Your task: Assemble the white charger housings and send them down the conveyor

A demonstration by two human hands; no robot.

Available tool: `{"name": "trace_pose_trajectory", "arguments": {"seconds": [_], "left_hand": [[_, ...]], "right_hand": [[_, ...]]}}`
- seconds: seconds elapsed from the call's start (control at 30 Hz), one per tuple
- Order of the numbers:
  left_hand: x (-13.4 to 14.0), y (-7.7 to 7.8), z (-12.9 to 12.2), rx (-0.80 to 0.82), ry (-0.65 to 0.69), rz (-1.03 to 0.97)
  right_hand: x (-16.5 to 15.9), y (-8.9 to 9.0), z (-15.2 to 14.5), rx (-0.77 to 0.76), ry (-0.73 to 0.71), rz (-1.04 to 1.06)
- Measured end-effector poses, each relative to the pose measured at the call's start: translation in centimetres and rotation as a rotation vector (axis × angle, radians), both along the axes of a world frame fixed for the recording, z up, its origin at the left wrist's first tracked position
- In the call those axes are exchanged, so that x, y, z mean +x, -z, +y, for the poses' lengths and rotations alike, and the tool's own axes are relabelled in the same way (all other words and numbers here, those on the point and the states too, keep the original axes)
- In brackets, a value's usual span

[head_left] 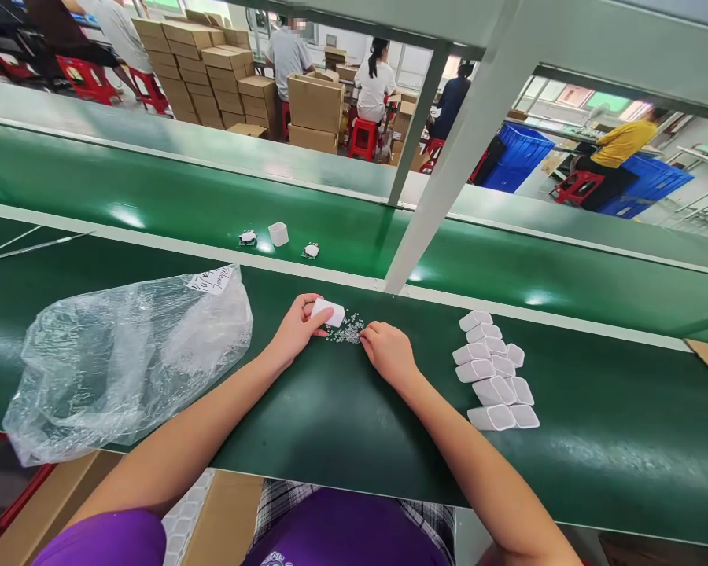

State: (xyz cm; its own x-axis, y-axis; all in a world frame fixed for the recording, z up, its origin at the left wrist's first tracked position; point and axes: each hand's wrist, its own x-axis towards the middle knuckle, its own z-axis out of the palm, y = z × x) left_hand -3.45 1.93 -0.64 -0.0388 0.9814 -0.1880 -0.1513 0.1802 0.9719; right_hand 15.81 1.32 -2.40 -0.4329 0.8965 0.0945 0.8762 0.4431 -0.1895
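On the dark green, smooth work surface (pixel 330 440), seen from the head camera, we hold a white, box-shaped plastic housing (pixel 329 312) in our left hand (pixel 296 328), thumb and fingers clamped on it at the left edge of a loose pile of tiny, clear, glossy pieces (pixel 348 330). Our right hand (pixel 389 351) bends down at the pile's right edge; whether its fingertips are closed on a piece, we cannot tell. We judge the step in hand to be picking out a tiny piece with the housing held ready, and the next move to call for a light, exact pinch and a steady left hand. The held housing lies tilted on its side, plain and matt, its corners rounded; our fingers hide part of it, and we cannot see into it. Well apart to our right lie similar white housings with rounded, four-sided end faces (pixel 495 391), grouped close together in uneven rows
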Motion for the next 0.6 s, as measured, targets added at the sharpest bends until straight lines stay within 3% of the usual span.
{"name": "trace_pose_trajectory", "arguments": {"seconds": [0.2,0.4,0.5,0.6], "left_hand": [[0.5,0.2,-0.8,-0.055,0.154,-0.044],[1.2,0.1,-2.7,0.017,0.447,-0.009],[1.3,0.3,-3.5,-0.013,0.574,-0.020],[1.3,0.5,-3.9,-0.040,0.612,-0.031]], "right_hand": [[0.6,-0.4,-0.7,0.033,-0.004,0.089],[1.7,-1.7,-3.0,0.208,-0.054,0.627],[1.8,-1.5,-3.6,0.301,-0.061,0.625],[2.0,-0.9,-3.6,0.389,-0.100,0.536]]}}
